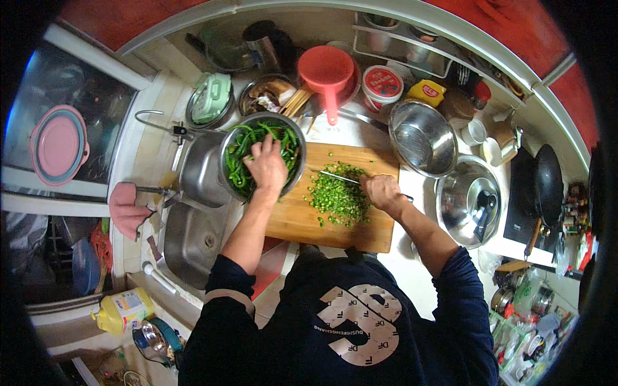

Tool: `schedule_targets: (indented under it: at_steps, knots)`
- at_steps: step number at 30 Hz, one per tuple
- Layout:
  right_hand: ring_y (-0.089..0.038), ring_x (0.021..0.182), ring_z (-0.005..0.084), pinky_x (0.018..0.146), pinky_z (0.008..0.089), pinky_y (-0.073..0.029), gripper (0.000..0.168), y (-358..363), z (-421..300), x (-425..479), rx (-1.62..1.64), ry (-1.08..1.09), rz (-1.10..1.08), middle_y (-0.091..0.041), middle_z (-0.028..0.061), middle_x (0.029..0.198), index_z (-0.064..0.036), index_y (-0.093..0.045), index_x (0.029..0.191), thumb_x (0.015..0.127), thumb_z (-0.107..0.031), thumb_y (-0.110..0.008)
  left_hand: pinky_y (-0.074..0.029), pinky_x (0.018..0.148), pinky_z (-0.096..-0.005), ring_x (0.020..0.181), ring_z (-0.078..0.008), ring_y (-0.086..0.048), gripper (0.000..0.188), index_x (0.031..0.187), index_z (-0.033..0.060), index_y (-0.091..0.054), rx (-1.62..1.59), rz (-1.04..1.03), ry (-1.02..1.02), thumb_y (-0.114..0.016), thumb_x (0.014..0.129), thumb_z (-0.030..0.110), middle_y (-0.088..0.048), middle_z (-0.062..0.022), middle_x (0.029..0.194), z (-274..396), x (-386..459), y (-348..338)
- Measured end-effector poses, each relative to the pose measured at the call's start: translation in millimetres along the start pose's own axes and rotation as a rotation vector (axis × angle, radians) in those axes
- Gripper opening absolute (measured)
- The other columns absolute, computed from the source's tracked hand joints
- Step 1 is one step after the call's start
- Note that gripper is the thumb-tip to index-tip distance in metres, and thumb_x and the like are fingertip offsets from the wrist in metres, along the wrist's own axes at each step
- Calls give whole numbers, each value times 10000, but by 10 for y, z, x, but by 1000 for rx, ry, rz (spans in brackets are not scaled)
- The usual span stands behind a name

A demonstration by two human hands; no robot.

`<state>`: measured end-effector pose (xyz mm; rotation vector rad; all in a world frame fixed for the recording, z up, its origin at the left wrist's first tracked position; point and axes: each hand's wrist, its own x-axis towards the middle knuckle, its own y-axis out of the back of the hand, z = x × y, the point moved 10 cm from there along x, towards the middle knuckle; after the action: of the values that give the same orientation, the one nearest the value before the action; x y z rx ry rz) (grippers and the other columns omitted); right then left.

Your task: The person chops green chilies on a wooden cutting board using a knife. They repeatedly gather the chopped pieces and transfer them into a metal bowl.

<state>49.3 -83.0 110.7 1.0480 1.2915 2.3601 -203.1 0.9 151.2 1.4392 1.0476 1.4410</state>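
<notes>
My left hand reaches into a steel bowl of whole green chili peppers. Its fingertips are down among the peppers, and whether they grip any is hidden. The bowl stands by the left edge of a wooden cutting board, partly over the sink side. On the board lies a spread heap of chopped green peppers. My right hand is closed around the handle of a kitchen knife, whose blade points left across the top of the heap.
A double steel sink with a faucet lies left. Behind the board are a red plastic strainer, wooden chopsticks and a lidded white tub. Right stand a steel basin and a larger bowl holding a black-handled utensil.
</notes>
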Motion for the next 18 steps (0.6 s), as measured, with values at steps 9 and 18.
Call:
schedule_targets:
  at_steps: [9, 18]
  knots:
    - [-634, 628, 266, 555, 388, -486, 286, -345, 7, -180, 123, -19, -158, -625, 78, 677, -66, -587, 1040, 865, -279, -662, -229, 1068, -704, 1365, -293, -395, 312, 1174, 62, -662, -100, -143, -131, -533, 891, 96, -491, -50, 1455, 433, -279, -1]
    - [-524, 565, 186, 516, 322, -411, 185, 58, -21, -61, -152, 31, 111, -464, 33, 613, -70, -606, 761, 870, -195, -686, -406, 1005, -457, 1182, -317, -546, 278, 1123, 12, -679, -426, 173, -129, -572, 868, 37, -634, -130, 1255, 34, -659, 529]
